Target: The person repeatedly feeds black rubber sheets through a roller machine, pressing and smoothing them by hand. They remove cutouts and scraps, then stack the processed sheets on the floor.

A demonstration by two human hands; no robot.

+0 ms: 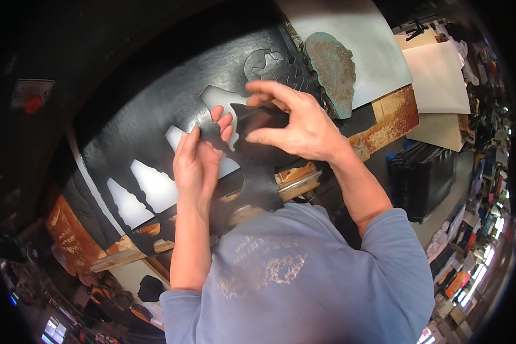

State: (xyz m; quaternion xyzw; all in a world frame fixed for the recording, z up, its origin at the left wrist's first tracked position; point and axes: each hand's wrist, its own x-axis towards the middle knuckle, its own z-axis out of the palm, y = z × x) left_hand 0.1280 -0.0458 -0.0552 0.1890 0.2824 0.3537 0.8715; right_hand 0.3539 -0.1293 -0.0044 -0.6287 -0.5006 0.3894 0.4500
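Note:
A black leather-like sheet (155, 103) lies over a white board, which shows through several cut-out openings. My left hand (198, 163), palm up over the sheet's near edge, pinches a small dark cut piece (212, 135) between thumb and fingers. To its right, my right hand (307, 123) curls its fingers and thumb round another black cut piece (264, 117), smeared by motion. Close together, the two hands hover above an opening. Beyond the right hand, cut outlines (269, 63) mark the sheet. A worn greenish cutting die (331, 69) rests on a white board (378, 51) at the far right.
A worn wooden edge (298, 179) runs along the bench front, against my body. On the right stand a stack of black sheets (421, 178) and pale boards (436, 74). Dark machinery with a red button (33, 104) is at the left. Scraps (151, 288) lie below the bench.

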